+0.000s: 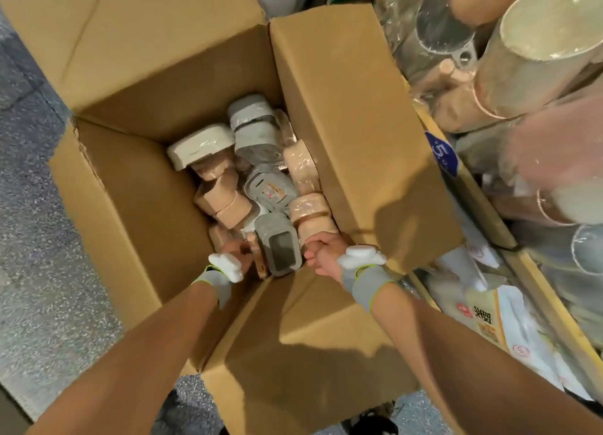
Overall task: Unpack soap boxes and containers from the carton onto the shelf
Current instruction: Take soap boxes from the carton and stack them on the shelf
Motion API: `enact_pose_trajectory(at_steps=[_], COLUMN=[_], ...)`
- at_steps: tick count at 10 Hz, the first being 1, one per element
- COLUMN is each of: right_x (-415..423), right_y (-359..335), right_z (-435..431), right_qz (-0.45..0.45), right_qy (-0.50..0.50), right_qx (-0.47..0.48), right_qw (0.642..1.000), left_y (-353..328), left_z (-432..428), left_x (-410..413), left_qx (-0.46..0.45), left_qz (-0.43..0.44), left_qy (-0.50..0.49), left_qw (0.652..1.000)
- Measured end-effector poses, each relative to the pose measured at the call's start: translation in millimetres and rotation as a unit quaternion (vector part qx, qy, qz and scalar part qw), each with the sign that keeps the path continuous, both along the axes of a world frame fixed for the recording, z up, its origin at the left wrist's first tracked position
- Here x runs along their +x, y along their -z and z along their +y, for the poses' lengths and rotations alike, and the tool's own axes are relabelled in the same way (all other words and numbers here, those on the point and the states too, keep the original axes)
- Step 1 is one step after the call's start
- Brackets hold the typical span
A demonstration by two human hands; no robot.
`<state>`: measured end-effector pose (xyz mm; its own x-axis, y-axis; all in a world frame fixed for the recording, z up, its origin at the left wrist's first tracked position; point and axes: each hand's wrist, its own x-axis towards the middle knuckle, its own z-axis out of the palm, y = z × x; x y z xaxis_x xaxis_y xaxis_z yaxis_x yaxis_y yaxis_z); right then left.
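An open brown carton (137,186) stands on the floor, holding several wrapped soap boxes in grey, white and tan. Both my hands reach down into its near end. My left hand (236,250) is closed on tan soap boxes (257,258) at the bottom; its fingers are partly hidden. My right hand (323,252) grips a stack of pinkish-tan boxes (310,212) from the right. A grey soap box (277,245) stands on end between the two hands. A white box (202,145) and more grey boxes (254,121) lie at the far end.
The carton's flaps stand open on all sides, one wide flap (352,124) leaning right toward the shelf. The shelf (483,212) on the right carries wrapped round containers (538,49) and packaged goods (489,317). Speckled grey floor (36,271) lies to the left.
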<state>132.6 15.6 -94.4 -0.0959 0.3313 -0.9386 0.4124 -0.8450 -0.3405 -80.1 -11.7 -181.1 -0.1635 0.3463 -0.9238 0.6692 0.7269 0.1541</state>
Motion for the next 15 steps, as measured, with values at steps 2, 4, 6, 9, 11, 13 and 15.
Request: enact_pose_trajectory(at_steps=[2,4,6,9,11,13,15], right_x=[-5.1,-12.0,-6.4,-2.2,-2.9,0.5,0.8], right_y=[25.7,35.4,38.7,38.1,37.7,36.9,30.1], right_z=[-8.8,-17.0,-16.7,-18.4,-20.1,-19.4,-16.7], right_qz=[-0.014,-0.012,-0.025,-0.064,-0.060,-0.060,-0.070], right_qy=[-0.006,-0.003,0.006,0.014,0.013,0.028,0.049], right_qx=[0.018,0.025,0.026,0.053,0.059,0.064,0.049], right_qw=[1.000,1.000,0.999,0.996,0.996,0.996,0.995], left_y=[5.9,21.9,31.2,39.3,28.9,24.3,-2.8], left_z=[0.6,5.4,1.3,-10.9,-10.7,-10.4,-4.4], left_x=[15.3,34.9,42.1,45.8,52.3,43.1,23.4], left_qx=[0.025,0.038,0.048,0.031,0.033,0.057,0.074], left_qz=[0.029,0.038,0.104,0.114,0.100,0.115,0.157], left_qy=[0.059,0.083,0.023,0.021,0.029,-0.058,-0.104], left_qw=[0.998,0.995,0.993,0.993,0.994,0.990,0.979])
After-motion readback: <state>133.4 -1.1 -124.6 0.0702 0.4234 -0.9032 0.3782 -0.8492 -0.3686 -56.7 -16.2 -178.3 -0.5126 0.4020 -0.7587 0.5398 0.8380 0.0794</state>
